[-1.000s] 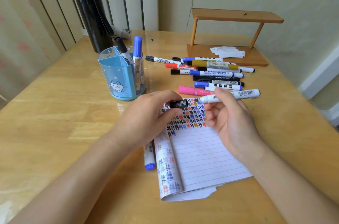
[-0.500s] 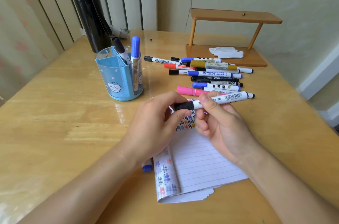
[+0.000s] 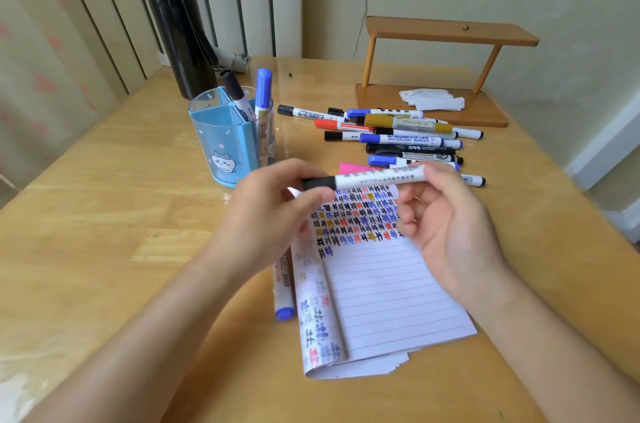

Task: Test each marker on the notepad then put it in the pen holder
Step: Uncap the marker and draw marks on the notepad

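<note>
The left hand (image 3: 273,215) is pinching the black cap of a white-barrelled marker (image 3: 377,178) between thumb and fingertips, while the right hand (image 3: 446,235) is pinching the barrel's right end. The marker is hovering level over the far edge of the notepad (image 3: 388,287). The blue pen holder (image 3: 225,138) is standing to the far left, and the marker pile (image 3: 405,138) is lying beyond the notepad.

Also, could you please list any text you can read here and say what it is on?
"WHITEBOARD MARKER": on the blue-capped marker in the pile.
Held marker: print blurred, unreadable.
Other markers: print too small to read.
Notepad: coloured test scribbles only, no words.
</note>
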